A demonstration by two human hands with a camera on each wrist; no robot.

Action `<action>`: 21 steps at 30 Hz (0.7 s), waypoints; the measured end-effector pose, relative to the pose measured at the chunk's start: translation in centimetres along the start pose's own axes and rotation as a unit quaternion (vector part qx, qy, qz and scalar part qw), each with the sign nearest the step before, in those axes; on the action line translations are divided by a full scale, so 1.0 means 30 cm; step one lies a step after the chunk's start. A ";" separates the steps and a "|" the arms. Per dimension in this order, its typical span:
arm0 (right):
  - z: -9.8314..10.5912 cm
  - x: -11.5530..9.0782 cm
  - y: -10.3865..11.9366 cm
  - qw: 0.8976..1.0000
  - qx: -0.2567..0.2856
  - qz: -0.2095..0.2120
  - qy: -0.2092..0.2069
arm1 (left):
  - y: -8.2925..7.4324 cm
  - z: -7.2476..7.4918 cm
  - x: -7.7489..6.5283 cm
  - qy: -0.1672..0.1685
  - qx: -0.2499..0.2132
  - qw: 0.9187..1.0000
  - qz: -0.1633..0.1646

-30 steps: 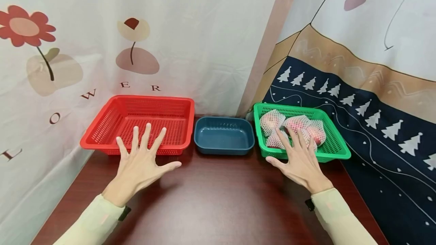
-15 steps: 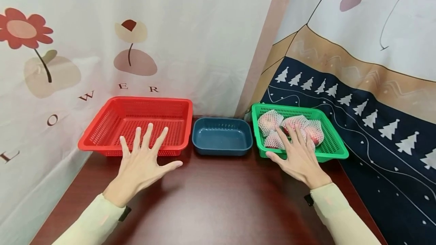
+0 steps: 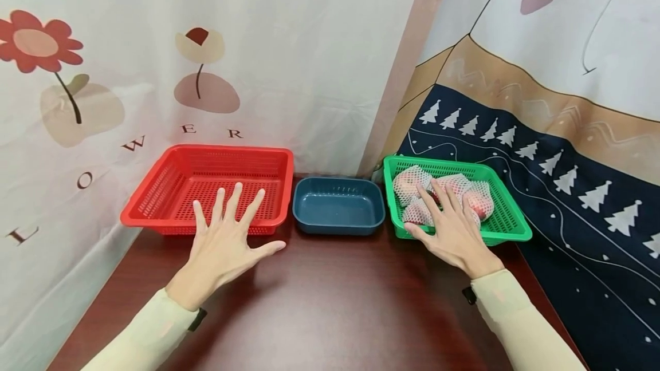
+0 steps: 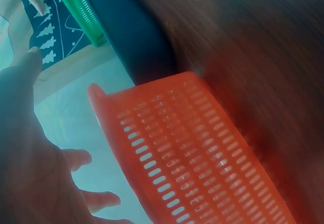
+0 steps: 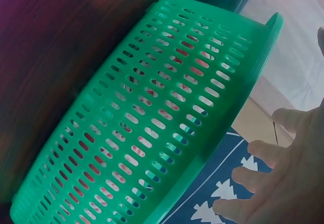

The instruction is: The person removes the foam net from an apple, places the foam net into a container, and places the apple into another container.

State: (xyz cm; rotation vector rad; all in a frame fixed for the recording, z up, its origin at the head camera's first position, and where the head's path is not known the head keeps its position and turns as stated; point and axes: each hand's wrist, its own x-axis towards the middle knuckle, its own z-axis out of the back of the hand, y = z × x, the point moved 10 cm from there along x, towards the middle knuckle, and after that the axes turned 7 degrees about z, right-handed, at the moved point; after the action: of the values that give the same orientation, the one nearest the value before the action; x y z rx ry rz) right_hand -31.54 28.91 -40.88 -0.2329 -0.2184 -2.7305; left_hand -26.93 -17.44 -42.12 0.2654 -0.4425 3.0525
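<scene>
My left hand (image 3: 222, 253), fingers straight and spread, hovers palm down before a red plastic basket (image 3: 154, 223); its fingertips overlap the front rim in the head view. Nothing is in its grasp. On the other side, my right hand (image 3: 456, 239) is likewise spread over the near edge of a green basket (image 3: 502, 223), holding nothing. Inside that basket lie several round reddish fruits in white foam nets (image 3: 411, 183), partly hidden by the fingers. The left wrist view shows the red basket's slotted wall (image 4: 174, 133) below the hand; the right wrist view shows the green slotted wall (image 5: 202, 128).
Between the two baskets stands a small dark-blue tub (image 3: 338, 227) with nothing in it. All three line the back of a dark reddish-brown table (image 3: 350, 302). Behind hangs a white printed curtain (image 3: 309, 73), and a navy tree-patterned cloth (image 3: 593, 256) covers the right side.
The left hand has shifted a little to the right, still spread. My right hand has stayed almost in place. The baskets and tub have not moved apart from slight camera sway.
</scene>
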 end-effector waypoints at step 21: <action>0.029 0.045 -0.010 1.000 -0.006 0.013 0.009 | -0.136 -0.040 0.038 -0.001 -0.005 0.999 -0.033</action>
State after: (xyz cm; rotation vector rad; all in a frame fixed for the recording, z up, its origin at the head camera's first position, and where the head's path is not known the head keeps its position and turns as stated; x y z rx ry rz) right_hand -32.77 28.84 -39.80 -0.2120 -0.1930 -2.7075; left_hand -27.97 -13.15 -41.92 0.2776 -0.4401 2.9850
